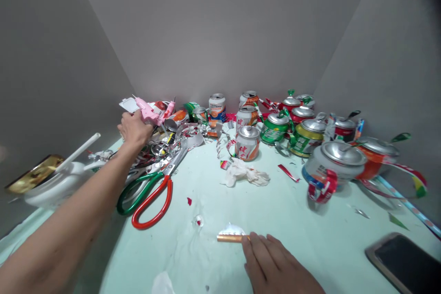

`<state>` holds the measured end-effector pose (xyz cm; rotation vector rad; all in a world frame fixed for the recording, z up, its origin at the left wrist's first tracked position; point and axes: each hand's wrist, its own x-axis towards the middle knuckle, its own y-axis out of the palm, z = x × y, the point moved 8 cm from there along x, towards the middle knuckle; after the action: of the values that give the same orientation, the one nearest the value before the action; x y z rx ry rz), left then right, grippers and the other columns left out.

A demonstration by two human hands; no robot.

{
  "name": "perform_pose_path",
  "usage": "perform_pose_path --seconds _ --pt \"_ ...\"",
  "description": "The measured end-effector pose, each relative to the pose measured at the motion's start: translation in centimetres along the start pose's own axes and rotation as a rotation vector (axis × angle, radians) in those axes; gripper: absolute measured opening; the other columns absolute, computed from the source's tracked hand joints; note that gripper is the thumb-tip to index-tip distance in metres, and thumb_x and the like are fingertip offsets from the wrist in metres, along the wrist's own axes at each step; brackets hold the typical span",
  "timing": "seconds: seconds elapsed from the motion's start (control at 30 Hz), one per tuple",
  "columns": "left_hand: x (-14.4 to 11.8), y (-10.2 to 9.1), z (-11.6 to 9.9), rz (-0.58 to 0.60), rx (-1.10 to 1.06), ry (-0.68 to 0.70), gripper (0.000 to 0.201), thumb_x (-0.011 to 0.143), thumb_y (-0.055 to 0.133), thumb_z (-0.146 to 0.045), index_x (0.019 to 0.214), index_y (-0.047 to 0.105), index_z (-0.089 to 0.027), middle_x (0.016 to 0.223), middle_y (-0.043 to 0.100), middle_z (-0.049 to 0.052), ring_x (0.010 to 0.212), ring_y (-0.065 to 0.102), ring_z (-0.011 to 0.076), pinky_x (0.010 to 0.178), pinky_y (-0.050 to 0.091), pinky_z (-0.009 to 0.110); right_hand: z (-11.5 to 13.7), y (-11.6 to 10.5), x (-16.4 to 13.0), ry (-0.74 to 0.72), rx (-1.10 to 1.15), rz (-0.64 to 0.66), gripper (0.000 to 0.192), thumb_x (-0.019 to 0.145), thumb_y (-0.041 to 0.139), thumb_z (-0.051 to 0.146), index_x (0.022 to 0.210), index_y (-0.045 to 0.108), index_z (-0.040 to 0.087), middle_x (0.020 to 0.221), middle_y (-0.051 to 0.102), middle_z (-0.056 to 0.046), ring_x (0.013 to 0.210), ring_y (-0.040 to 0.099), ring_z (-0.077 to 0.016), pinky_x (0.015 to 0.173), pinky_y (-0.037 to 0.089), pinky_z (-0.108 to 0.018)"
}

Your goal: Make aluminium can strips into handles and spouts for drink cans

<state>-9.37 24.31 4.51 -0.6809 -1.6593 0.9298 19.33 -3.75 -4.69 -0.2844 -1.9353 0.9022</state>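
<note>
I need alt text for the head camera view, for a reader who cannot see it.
The left hand grips a pink glue gun at the back of a pale green table, while the right hand pins a thin copper-coloured strip near the front. Red-and-green-handled scissors and cut drink cans lie between.

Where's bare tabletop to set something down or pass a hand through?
Free: the patch between the scissors, crumpled tissue and right hand; also between the silver can pot and the phone, scraps only. Crowded: the back row of cans and the scrap pile by the left hand on the pink glue gun.
</note>
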Motion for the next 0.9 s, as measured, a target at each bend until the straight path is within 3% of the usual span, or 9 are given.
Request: perform_pose_path --seconds 0.27,0.9 --pt "-0.9 0.4 1.4 0.113 0.044 0.064 0.033 0.086 0.053 -0.033 0.115 0.052 -0.016 0.114 0.055 0.008 0.095 0.057 0.02 0.079 0.05 0.041 0.2 0.4 -0.2 -0.015 0.001 0.039 0.026 0.077 0.045 0.006 0.094 0.063 0.011 0.085 0.069 -0.009 0.08 0.062 -0.0183 0.08 0.048 -0.031" --pt "-1.4 0.1 2.2 0.132 0.048 0.051 0.035 0.086 0.054 -0.033 0.115 0.051 -0.016 0.116 0.054 0.008 0.097 0.056 0.0208 0.081 0.049 0.042 0.3 0.3 -0.1 -0.039 -0.006 0.086 0.029 0.076 0.042 0.006 0.098 0.061 0.011 0.087 0.069 -0.01 0.082 0.062 -0.0188 0.08 0.048 -0.031"
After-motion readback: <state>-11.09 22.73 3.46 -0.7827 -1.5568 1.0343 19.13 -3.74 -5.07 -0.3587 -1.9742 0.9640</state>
